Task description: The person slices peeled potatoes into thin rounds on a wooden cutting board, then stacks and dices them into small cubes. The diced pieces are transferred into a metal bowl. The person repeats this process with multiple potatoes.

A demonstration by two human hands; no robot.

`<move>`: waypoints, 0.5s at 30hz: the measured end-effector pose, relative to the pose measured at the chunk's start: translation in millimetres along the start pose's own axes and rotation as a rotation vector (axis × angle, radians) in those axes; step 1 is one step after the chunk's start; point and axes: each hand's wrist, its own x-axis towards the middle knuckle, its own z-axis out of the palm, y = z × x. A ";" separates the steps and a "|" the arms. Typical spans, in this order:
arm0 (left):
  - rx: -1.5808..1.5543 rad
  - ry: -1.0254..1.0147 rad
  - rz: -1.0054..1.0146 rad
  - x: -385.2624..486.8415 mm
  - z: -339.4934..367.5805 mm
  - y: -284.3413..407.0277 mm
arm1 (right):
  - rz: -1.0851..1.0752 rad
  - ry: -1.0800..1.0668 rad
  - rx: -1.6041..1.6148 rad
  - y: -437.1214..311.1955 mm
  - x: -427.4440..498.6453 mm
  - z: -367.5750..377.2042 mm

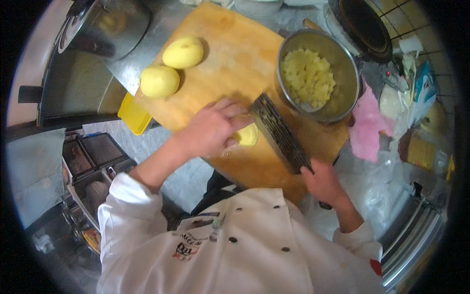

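Note:
My left hand (216, 126) rests on a cut piece of peeled potato (249, 135) on the wooden cutting board (227, 47), its fingers over the top and the thumb near the lower side. My right hand (325, 182) grips a cleaver (282, 136) by its handle. The wide, dark blade stands just right of the potato; whether it touches the piece I cannot tell. Two whole peeled potatoes, an upper one (183, 52) and a lower one (160, 81), lie at the board's far left. Diced potato (307, 77) partly fills a metal bowl (347, 88) at the right.
A large metal pot (110, 29) stands at the far left, and a yellow plastic container (134, 114) shows below the board's left edge. Right of the bowl lie a pink cloth (371, 123) and clear plastic bags (374, 187). A dark round pan (363, 27) is beyond.

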 end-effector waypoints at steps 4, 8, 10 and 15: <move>0.027 0.098 -0.156 -11.5 16.3 15.0 | 0.048 -0.046 0.028 -3.1 1.4 1.3; 0.041 0.133 -0.163 -15.4 34.1 16.1 | -0.014 -0.051 -0.043 -8.3 3.9 2.2; 0.044 0.127 -0.135 -16.5 37.7 11.9 | -0.032 -0.056 -0.066 -11.0 4.9 2.1; 0.029 0.137 -0.118 -17.2 37.2 7.1 | -0.021 -0.056 -0.089 -17.8 7.6 -0.5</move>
